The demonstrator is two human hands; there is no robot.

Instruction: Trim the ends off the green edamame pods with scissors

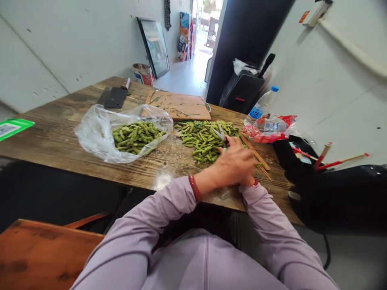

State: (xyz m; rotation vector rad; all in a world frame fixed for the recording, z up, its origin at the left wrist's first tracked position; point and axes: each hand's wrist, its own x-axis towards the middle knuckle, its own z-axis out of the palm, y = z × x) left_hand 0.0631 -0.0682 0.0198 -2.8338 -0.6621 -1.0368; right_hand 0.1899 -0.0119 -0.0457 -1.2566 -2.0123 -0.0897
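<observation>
Opened scissors (223,136) are held over heaped green pods (202,139), seemingly to keep these within reach. The right hand (250,180) is mostly hidden by the left hand (231,163); neither's closure can be told. On the bench (60,133), a pod-filled bag (96,149) is left gaping, probably for easy access.

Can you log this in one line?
left hand: overlapping right hand | scissors: open over loose pods | plastic bag: holding bagged pods
</observation>
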